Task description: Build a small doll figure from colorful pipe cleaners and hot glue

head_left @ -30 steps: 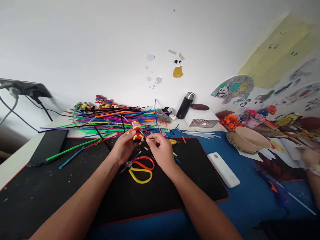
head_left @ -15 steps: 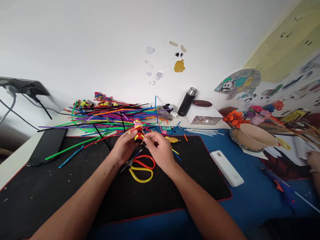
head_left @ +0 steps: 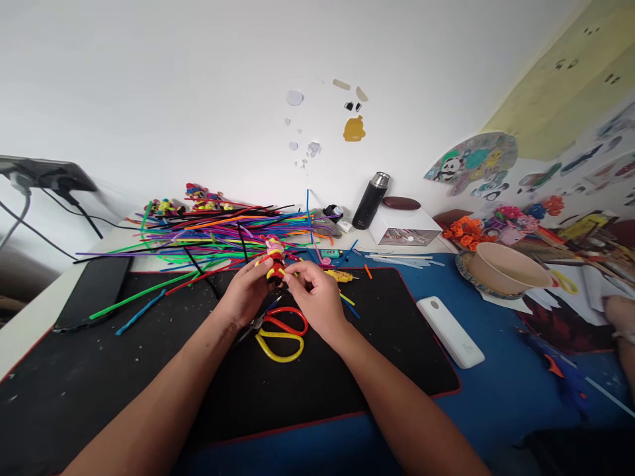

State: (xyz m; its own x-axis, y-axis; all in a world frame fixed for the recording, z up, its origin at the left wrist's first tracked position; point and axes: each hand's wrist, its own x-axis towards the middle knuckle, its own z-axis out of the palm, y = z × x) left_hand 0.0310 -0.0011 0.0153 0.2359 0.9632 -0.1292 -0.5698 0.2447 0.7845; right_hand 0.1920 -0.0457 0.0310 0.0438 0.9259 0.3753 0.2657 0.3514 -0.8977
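A small pipe-cleaner figure (head_left: 276,258) in red, yellow and pink, with dark feet, is held upright over the black mat. My left hand (head_left: 247,288) is closed round its left side. From the right, my right hand (head_left: 315,291) pinches at its lower part, thumb and forefinger together. Whether a separate small piece lies between those fingertips is hidden. Just below my hands, scissors (head_left: 280,334) with one red and one yellow handle lie on the mat (head_left: 307,396). Behind the figure spreads a heap of coloured pipe cleaners (head_left: 223,231).
A phone (head_left: 94,291) lies at the left. Several finished figures (head_left: 203,197) stand by the wall. A black flask (head_left: 370,201), a white box (head_left: 405,228), a power bank (head_left: 450,332) and a bowl (head_left: 510,269) are to the right. Another person's hand (head_left: 620,317) rests at the far right edge.
Both hands and the figure stay almost in place. The view has shifted very slightly. The other person's hand at the far right has moved a little to the left and up.
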